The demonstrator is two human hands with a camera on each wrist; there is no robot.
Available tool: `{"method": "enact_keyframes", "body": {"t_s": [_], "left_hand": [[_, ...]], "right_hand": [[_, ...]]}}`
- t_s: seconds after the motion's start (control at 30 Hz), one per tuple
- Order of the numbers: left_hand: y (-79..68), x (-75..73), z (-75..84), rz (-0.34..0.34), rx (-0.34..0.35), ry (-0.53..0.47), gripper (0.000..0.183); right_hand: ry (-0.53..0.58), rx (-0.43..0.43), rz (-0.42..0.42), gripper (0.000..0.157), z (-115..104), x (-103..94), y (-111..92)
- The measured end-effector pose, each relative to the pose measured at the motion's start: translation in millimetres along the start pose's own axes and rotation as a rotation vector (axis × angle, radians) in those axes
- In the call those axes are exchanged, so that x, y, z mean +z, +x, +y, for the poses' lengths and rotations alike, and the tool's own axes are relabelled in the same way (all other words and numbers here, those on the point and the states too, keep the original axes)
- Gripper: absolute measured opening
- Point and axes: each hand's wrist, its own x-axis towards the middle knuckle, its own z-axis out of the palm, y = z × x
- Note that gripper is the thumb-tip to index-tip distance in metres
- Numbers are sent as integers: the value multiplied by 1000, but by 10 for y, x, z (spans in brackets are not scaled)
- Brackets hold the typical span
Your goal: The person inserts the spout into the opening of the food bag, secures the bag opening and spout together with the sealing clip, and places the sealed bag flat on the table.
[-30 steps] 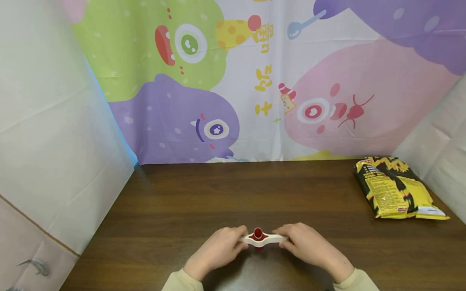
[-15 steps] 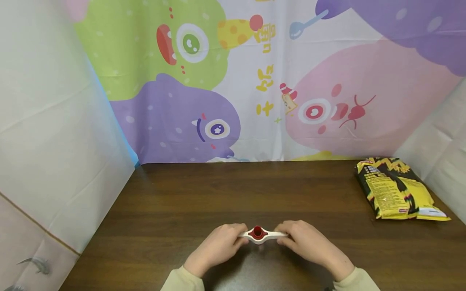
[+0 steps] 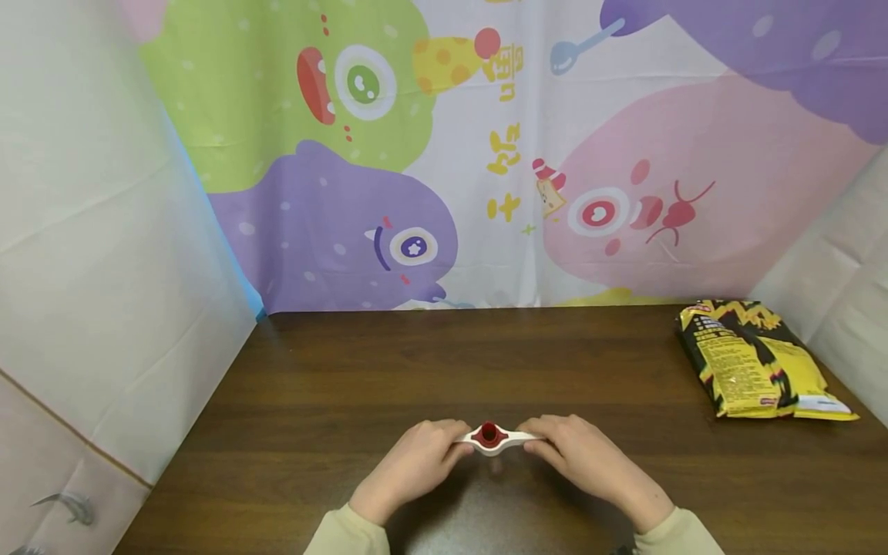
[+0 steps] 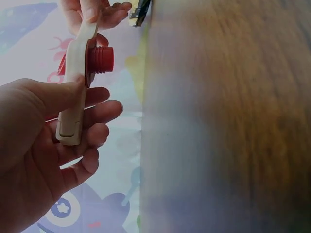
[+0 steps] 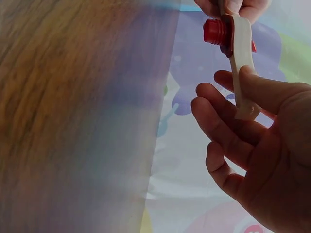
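A white two-armed tool with a short red tube through its middle is held level between both hands, over the near middle of the table; its exact kind cannot be told. The left hand pinches one arm end between thumb and fingers. At the other end, the right hand does the same. Both wrist views show ridges like a screw thread on the red tube. A small red piece juts from the opposite side. In the left wrist view the remaining fingers are loosely bent below the tool.
A yellow and black snack bag lies at the right rear of the dark wooden table. Behind the table hangs a cloth printed with cartoon monsters. Pale sheets close off the left and right sides.
Both hands have moved the tool slightly forward, away from the body. It has tilted a little, so less of the red part beneath it shows. The snack bag has stayed put.
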Motion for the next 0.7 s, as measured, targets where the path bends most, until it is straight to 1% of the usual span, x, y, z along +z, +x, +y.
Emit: {"method": "enact_keyframes", "body": {"t_s": [0.13, 0.23, 0.4, 0.57, 0.7], "left_hand": [[9, -12, 0, 36, 16, 8, 10], [12, -17, 0, 48, 17, 5, 9], [20, -18, 0, 46, 13, 3, 8], [21, -26, 4, 42, 8, -5, 7], [17, -31, 8, 37, 8, -15, 7]], "right_hand": [[-14, 13, 25, 12, 2, 10, 18], [-22, 22, 44, 12, 1, 16, 27], [-44, 27, 58, 9, 9, 16, 24], [-54, 11, 53, 17, 26, 16, 11], [-59, -4, 60, 17, 30, 18, 10]]}}
